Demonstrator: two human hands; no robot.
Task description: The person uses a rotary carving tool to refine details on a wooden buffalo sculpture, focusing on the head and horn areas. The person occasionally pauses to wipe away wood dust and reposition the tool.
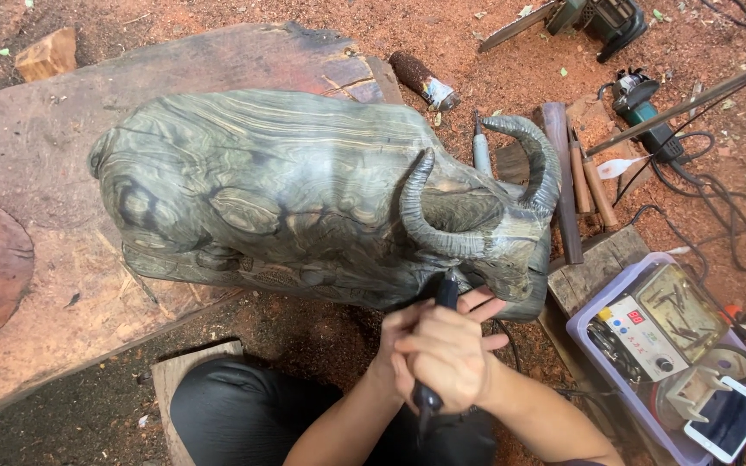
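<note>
A large carved wooden buffalo [287,190] of dark green-grey grained wood lies on a thick slab [53,285], its curved horns [429,216] pointing to the right. My right hand [451,354] grips a black pen-shaped rotary carving tool [444,298], whose tip touches the buffalo's head just below the near horn. My left hand [399,332] lies under and against the right hand, its fingers wrapped around the same tool and steadying it. Both forearms come up from the bottom edge.
A purple tray [582,321] at the right holds a power control box [649,332], small bits and a white phone [727,418]. Chisels [593,185], an angle grinder [645,103] with cables and a chainsaw [580,17] lie on the sawdust-covered ground. My dark-trousered knee [243,406] is below.
</note>
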